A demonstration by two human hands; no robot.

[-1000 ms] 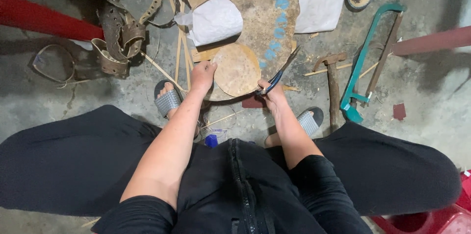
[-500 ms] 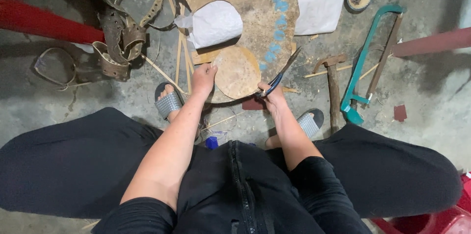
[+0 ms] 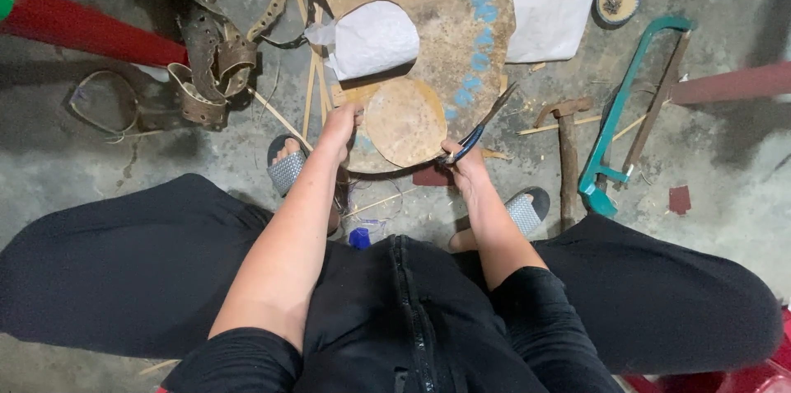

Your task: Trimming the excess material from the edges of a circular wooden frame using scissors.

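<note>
Two hands at work over a concrete floor point(image 3: 99, 154), largest first. Brown board point(image 3: 412, 22) spread beneath, seemingly to catch scraps. Green-framed hacksaw point(image 3: 614, 125) and hammer point(image 3: 567, 150) parked right, within reach. Round tan disc point(image 3: 405, 123) raised between sandalled feet, rim pinched by closed left hand point(image 3: 342, 125) for steadiness. Right hand point(image 3: 463, 164) clenched around blue-handled scissors point(image 3: 478, 129), blades at disc's edge.
</note>
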